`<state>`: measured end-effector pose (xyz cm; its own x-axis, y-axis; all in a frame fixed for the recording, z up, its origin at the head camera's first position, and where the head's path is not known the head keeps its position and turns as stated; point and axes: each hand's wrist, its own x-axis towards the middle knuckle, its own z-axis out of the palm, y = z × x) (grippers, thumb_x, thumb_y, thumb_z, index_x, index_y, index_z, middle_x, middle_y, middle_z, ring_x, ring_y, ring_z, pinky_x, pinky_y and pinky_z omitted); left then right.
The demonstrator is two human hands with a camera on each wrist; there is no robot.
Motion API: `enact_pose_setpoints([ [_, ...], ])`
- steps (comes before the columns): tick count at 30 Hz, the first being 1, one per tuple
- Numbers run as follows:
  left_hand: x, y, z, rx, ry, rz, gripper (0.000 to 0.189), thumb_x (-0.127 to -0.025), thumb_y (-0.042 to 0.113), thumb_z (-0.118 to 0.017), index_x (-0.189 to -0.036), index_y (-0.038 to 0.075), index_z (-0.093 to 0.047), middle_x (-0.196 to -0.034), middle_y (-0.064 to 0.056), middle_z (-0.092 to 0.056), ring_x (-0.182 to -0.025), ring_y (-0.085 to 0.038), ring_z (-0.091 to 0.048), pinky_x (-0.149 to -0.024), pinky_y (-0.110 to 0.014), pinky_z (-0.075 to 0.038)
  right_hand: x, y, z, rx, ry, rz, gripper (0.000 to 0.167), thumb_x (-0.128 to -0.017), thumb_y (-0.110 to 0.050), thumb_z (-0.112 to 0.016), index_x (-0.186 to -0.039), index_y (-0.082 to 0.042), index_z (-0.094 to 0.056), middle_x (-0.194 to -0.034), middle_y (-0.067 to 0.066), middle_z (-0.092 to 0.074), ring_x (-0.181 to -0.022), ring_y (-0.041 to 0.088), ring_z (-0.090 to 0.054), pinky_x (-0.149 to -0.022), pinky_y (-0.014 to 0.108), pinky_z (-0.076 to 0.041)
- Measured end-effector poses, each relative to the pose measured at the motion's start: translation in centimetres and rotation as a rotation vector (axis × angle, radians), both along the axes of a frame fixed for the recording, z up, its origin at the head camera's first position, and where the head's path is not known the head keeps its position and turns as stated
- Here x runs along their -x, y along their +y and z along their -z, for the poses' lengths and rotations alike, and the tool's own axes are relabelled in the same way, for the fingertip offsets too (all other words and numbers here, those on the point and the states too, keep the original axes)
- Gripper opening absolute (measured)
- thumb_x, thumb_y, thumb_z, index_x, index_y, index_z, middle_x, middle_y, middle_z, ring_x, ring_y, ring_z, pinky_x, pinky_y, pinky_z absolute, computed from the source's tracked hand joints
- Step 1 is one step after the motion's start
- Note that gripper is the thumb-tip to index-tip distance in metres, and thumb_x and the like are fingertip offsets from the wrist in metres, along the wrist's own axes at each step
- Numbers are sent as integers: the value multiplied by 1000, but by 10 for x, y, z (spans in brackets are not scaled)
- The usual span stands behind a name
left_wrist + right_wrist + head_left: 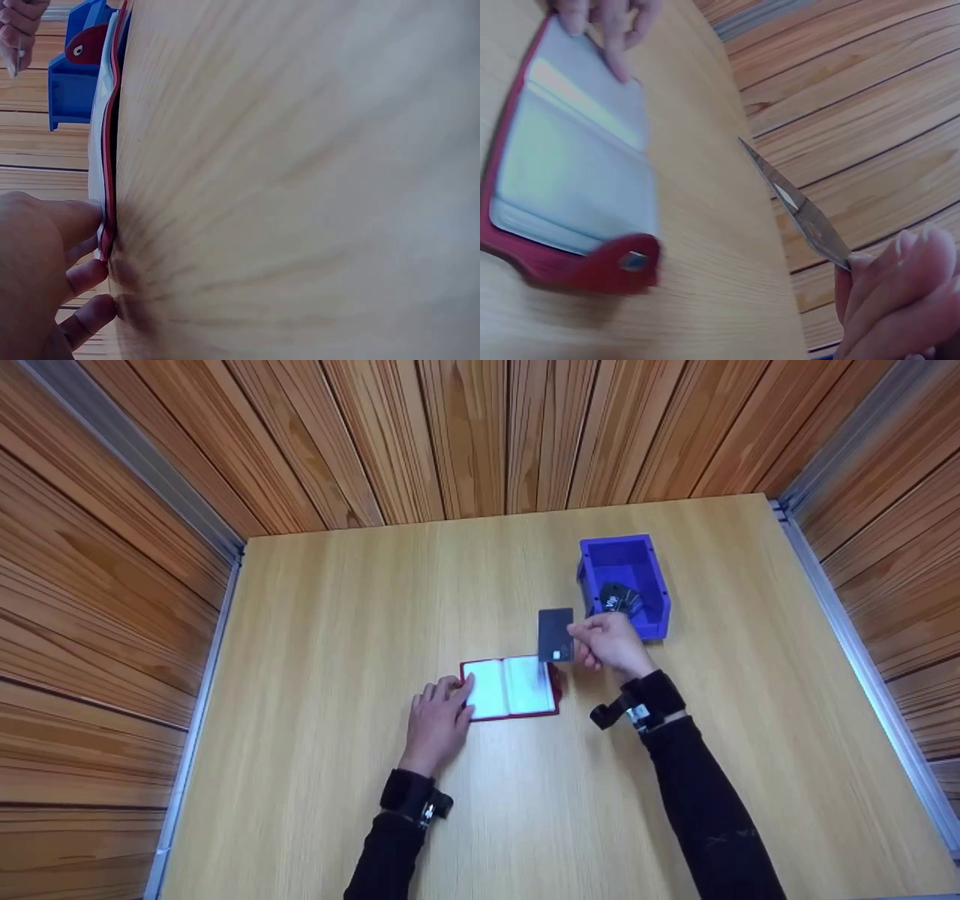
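Note:
A black chip card [555, 630] is pinched in my right hand [611, 641], raised near the right end of an open red card holder [530, 686]. In the right wrist view the card [802, 214] appears nearly edge-on, its corner pointing away from the fingers. The card holder lies flat, with clear sleeves spread and its red snap strap [622, 266] sticking out on the right. At its left edge rests my left hand [439, 720], fingertips touching the sleeve and the border. Seen from the left wrist, some fingers [90, 315] reach the tabletop beside the cover.
Behind my right hand stands a blue-purple bin [619, 551] with several dark cards [619, 597] inside. The wooden table [337, 622] is bordered by plank-patterned walls [465, 435] at the back and both sides, with metal rails [199, 720] along the sides.

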<state>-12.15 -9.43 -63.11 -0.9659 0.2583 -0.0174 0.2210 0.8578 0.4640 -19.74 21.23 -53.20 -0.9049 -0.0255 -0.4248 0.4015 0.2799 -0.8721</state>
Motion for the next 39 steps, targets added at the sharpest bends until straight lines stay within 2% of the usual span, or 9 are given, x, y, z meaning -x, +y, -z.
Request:
enact_pose_setpoints([
  [8,1,0,-1,5,-30,-3,54,-107,36,-53,-159,29,-42,-147,-4,-52,-126,-25,-49,-100,-43,-38,20,23,-31,-8,41,93,22,-103,-22,-64,-101,0,-64,-57,-7,-56,-43,2,-51,-42,18,-43],
  [18,1,0,0,-2,-29,1,54,-107,37,-53,-159,29,-41,-147,-3,-52,-126,-24,-49,-100,-43,-38,41,52,-46,27,63,182,21,-103,-21,-64,-102,0,-61,-57,-8,-58,-44,2,-52,-43,19,-44],
  [23,1,0,1,0,-31,-4,54,-107,37,-53,-159,30,-41,-146,-2,-52,-126,-23,-48,-100,-42,-37,46,65,-46,34,84,229,21,-103,-20,-64,-102,1,-62,-55,-8,-58,-42,2,-53,-42,18,-43],
  [26,1,0,1,7,-10,-1,53,-106,35,-55,-158,29,-44,-144,-3,-53,-124,-24,-50,-98,-42,-38,48,71,-43,25,107,272,22,-103,-20,-64,-105,2,-64,-55,-8,-59,-42,2,-53,-42,17,-43],
  [32,1,0,1,22,0,2,54,-107,36,-54,-159,29,-43,-145,-3,-53,-124,-24,-50,-96,-41,-38,50,81,-33,49,124,375,20,-102,-15,-65,-105,4,-66,-52,-7,-60,-41,3,-54,-41,18,-43],
  [39,1,0,0,1,-15,4,54,-107,35,-54,-159,28,-42,-146,-3,-52,-125,-25,-49,-98,-42,-38,52,89,-19,11,105,449,18,-102,-16,-64,-104,2,-67,-52,-7,-62,-42,3,-58,-43,19,-47],
])
